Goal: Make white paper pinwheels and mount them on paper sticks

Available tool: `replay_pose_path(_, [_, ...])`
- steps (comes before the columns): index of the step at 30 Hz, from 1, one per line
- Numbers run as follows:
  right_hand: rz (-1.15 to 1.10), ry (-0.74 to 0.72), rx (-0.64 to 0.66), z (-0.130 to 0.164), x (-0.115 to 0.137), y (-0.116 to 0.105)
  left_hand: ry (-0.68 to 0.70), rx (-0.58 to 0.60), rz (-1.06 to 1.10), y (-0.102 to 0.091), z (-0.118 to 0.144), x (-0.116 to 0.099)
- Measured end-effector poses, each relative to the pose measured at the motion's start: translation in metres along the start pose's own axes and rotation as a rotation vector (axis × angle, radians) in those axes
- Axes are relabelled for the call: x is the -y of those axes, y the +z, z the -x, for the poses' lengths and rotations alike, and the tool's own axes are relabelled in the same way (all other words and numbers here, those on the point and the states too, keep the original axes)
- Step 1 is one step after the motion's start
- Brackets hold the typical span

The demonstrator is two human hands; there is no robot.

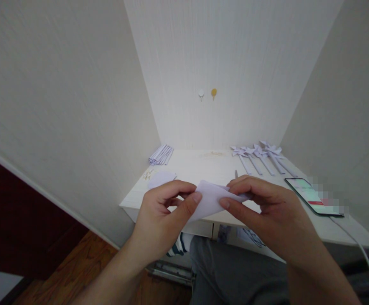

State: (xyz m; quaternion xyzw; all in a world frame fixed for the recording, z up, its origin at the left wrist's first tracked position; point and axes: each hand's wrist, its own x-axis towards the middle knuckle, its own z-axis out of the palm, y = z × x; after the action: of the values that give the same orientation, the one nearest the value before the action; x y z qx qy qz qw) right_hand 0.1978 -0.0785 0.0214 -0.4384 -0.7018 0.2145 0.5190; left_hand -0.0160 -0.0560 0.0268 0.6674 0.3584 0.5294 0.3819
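A folded piece of white paper (207, 198) is held up between both hands, above the front edge of the white desk (200, 167). My left hand (167, 216) pinches its left side between thumb and fingers. On the paper's right side, my right hand (264, 207) grips it, thumb in front and fingers behind. One folded flap stands slightly apart near the right fingers. Behind my left hand lies a flat stack of white paper (160, 178). The tip of a pen-like object (236, 173) shows just beyond my right fingers.
Several paper pinwheels on sticks (261, 159) lie at the desk's back right. A bundle of rolled paper sticks (161, 155) and small scattered bits (148, 174) are at the left. A phone (311, 197) with a white cable (359, 241) rests at the right. Walls enclose the desk.
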Motion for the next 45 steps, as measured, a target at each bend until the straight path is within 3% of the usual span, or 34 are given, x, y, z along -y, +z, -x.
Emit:
replay_pose_path(6, [0.008,-0.016,-0.019,-0.001,-0.002,0.001,-0.018,0.009,0.036,-0.001,0.001,0.004])
replay_pose_path(23, [0.024,-0.045,-0.072,0.002,0.0,0.002,0.111,0.046,-0.057,-0.004,0.001,0.002])
replay_pose_path(28, [0.086,-0.05,-0.083,0.002,0.002,0.002,0.296,0.059,-0.293,-0.004,-0.003,-0.001])
replay_pose_path(33, [0.109,-0.054,0.101,-0.001,0.005,0.0,0.464,0.158,-0.497,0.0,-0.007,-0.008])
replay_pose_path(35, [0.07,-0.071,0.078,-0.001,0.004,0.0,0.434,0.122,-0.47,0.001,-0.006,-0.007])
replay_pose_path(40, [-0.004,-0.12,-0.125,0.0,-0.001,0.001,0.239,-0.016,-0.3,0.0,0.0,-0.002])
replay_pose_path(45, [-0.062,-0.068,-0.207,0.003,-0.003,0.001,0.091,-0.075,-0.057,0.003,0.005,-0.004])
